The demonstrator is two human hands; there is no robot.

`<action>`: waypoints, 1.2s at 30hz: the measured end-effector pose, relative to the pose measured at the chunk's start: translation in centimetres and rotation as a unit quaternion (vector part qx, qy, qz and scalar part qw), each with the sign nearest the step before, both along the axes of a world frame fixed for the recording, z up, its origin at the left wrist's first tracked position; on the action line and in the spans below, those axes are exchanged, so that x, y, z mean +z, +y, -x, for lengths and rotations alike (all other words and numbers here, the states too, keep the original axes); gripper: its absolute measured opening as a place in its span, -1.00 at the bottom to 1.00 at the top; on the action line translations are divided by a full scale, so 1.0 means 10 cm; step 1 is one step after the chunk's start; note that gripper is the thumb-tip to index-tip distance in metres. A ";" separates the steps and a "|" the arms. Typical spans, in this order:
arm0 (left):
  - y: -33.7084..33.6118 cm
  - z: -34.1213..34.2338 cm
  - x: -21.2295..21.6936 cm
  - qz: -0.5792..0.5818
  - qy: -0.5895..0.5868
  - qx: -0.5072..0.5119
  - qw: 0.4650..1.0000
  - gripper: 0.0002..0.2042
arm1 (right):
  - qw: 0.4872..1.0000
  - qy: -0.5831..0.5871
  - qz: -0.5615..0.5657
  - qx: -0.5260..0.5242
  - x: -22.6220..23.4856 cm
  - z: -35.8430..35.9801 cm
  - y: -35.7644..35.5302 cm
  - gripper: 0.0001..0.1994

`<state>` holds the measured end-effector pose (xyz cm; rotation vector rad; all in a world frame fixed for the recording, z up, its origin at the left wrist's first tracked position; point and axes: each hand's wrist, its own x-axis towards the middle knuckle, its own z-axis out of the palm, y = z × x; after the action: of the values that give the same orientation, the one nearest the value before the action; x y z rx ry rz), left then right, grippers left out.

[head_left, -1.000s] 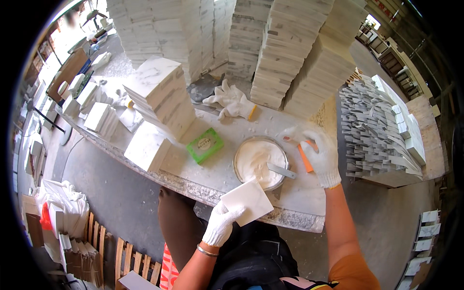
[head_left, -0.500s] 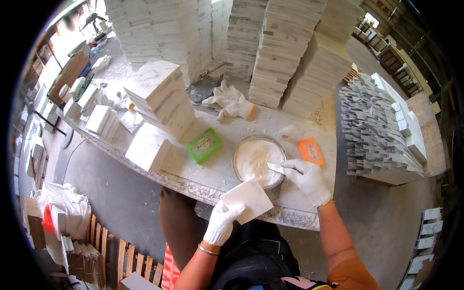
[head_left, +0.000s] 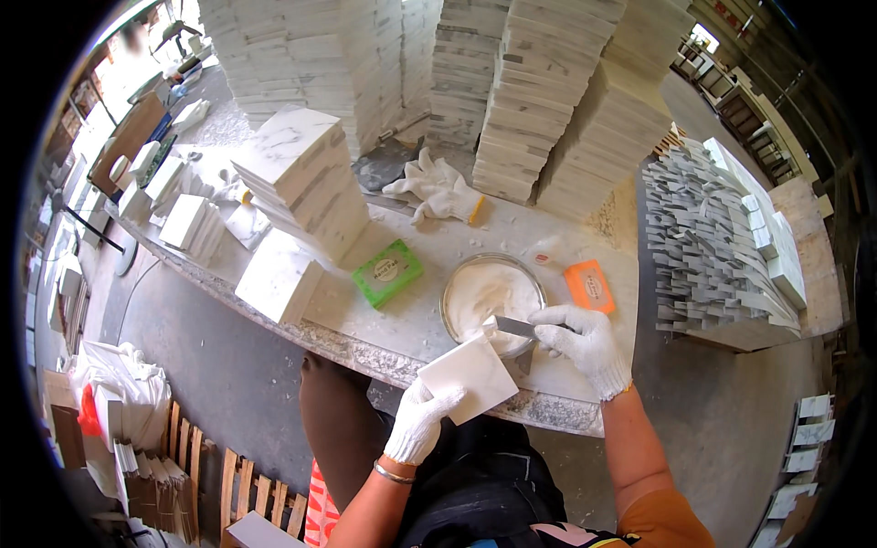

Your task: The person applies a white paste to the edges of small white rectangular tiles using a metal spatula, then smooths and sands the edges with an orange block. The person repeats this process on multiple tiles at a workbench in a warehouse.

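Observation:
My left hand [head_left: 422, 422], in a white knit glove, grips a square white marble tile [head_left: 470, 379] by its left edge. The tile is held in front of the bench edge, just below a round metal bowl [head_left: 446, 309] of white paste [head_left: 493, 290]. Also gloved, my right hand [head_left: 585, 352] pinches a small flat metal scraper [head_left: 516, 327] over the bowl's near right part. White paste sits on the scraper's tip. An orange box [head_left: 589, 287] lies right of the bowl, a green box [head_left: 387, 274] to its left.
Tall stacks of marble tiles [head_left: 548, 100] stand along the bench's back. A shorter tile stack [head_left: 301, 183] and a white block [head_left: 279, 279] are at left. Loose white gloves [head_left: 434, 187] lie behind the bowl. Many thin grey strips [head_left: 713, 247] are piled at right.
The scraper has lifted and turned, now showing its grey blade with paste on the tip. My right hand shifted slightly; my left hand and the tile stay nearly still.

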<state>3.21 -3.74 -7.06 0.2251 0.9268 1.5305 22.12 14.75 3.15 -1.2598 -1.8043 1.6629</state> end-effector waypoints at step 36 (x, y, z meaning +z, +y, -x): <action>0.61 0.18 1.47 -0.070 0.765 0.021 0.640 -0.67 | 0.799 -0.211 -0.563 0.011 -0.15 -0.63 -0.04 -0.61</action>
<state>1.46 2.40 7.62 1.8282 2.0728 1.1809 28.41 14.34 1.67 -0.9976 -2.4124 0.0517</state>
